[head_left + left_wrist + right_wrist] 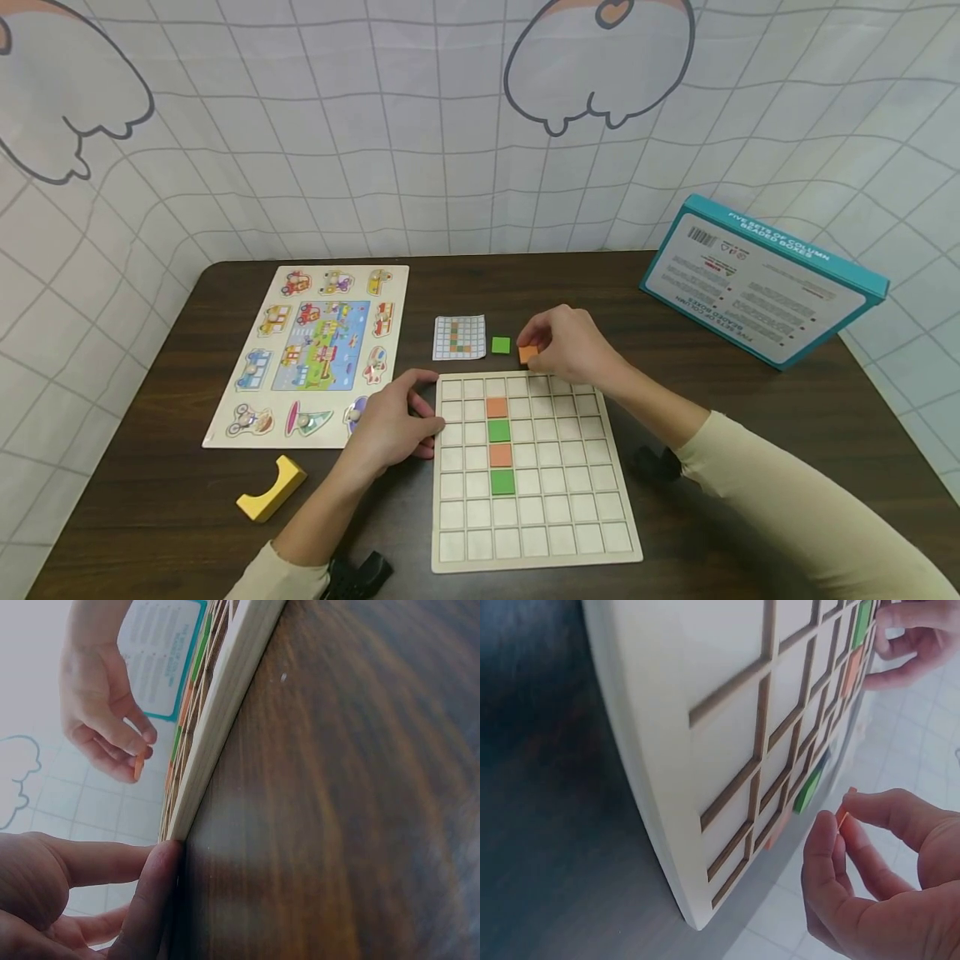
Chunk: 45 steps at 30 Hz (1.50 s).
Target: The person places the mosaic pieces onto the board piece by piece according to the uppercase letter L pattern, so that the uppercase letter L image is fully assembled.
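Bare desk lies open to the right of the grid board. Behind its far edge, the green tile and pattern card crowd the strip; the picture puzzle and yellow block fill the left.

Cream long sleeves, bare hands

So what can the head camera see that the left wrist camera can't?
Only the head view shows the loose green tile, the pattern card, the picture puzzle, the yellow block and the four tiles laid in one column of the grid board.

Only the left wrist view shows, up close, the left hand's fingertips pressed against the board's side edge.

Both show the right hand pinching an orange tile, the left hand at the board, the blue box and the dark table.
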### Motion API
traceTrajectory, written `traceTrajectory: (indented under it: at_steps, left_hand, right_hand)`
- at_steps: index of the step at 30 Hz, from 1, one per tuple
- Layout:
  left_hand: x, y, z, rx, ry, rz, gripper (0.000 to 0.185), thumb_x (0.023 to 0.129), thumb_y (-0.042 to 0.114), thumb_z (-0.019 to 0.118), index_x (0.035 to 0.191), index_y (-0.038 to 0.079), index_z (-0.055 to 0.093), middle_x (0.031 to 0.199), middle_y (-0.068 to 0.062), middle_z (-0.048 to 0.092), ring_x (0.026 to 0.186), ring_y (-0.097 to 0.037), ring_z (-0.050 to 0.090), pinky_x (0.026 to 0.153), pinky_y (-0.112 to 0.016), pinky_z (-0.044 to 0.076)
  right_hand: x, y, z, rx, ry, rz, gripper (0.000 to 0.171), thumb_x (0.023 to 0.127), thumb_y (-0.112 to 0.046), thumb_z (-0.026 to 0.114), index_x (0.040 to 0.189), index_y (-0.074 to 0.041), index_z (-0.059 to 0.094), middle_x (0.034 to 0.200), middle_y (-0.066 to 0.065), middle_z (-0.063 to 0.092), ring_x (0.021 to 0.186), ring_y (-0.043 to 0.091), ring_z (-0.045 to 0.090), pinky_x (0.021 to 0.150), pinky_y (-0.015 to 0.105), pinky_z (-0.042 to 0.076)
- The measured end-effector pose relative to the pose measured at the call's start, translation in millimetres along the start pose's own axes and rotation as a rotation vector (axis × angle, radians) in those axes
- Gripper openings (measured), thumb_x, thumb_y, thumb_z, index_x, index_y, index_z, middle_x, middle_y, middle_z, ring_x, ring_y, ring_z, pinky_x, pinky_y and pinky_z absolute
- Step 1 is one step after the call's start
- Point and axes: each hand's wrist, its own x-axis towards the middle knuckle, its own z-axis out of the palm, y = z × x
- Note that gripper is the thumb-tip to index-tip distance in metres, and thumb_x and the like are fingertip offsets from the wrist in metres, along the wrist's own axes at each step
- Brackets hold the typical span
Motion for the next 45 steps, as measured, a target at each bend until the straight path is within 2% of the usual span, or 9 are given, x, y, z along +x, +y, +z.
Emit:
traceTrajectory:
  at_steps: [20, 32, 41, 45]
  left_hand:
    - [-1.6, 1.3, -0.1, -0.006, 0.016, -0.015, 0.062, 0.085, -0.002, 0.077, 0.142, 0.011, 0.057, 0.092, -0.013, 0.062, 0.053, -0.018, 0.068, 0.051, -0.035, 0.063]
    - [-1.9, 2.1, 0.4, -0.005, 0.024, 0.005, 0.062, 0.085, -0.002, 0.077, 0.143, 0.01, 0.058, 0.092, -0.014, 0.063, 0.053, -0.017, 0.068, 0.05, -0.035, 0.063]
    - [-2.4, 2.1, 0.5, -0.004, 0.021, 0.009, 0.061, 0.086, -0.003, 0.076, 0.143, 0.01, 0.058, 0.092, -0.014, 0.063, 0.052, -0.016, 0.068, 0.05, -0.035, 0.063]
    - [-2.8, 2.1, 0.6, -0.005, 0.018, 0.017, 0.061, 0.086, -0.003, 0.076, 0.142, 0.009, 0.058, 0.092, -0.014, 0.063, 0.052, -0.016, 0.068, 0.05, -0.035, 0.063]
  right_hand:
    - [-27.3, -8.6, 11.6, 0.036, -0.035, 0.0, 0.018, 0.081, -0.005, 0.085, 0.098, -0.01, 0.079, 0.089, 0.003, 0.069, 0.082, 0.017, 0.06, 0.074, 0.029, 0.054]
    - [-44.8, -17.5, 16.5, 0.033, -0.027, -0.004, 0.021, 0.079, -0.005, 0.085, 0.096, -0.013, 0.078, 0.089, 0.0, 0.068, 0.083, 0.015, 0.059, 0.076, 0.03, 0.054]
    - [-57.6, -23.5, 23.8, 0.029, -0.023, -0.042, 0.021, 0.078, -0.002, 0.083, 0.095, -0.012, 0.077, 0.086, -0.002, 0.068, 0.081, 0.013, 0.06, 0.075, 0.028, 0.054]
    - [-63.5, -27.0, 27.0, 0.043, -0.036, -0.019, 0.022, 0.078, 0.0, 0.082, 0.095, -0.012, 0.077, 0.087, -0.003, 0.068, 0.082, 0.013, 0.059, 0.075, 0.028, 0.054]
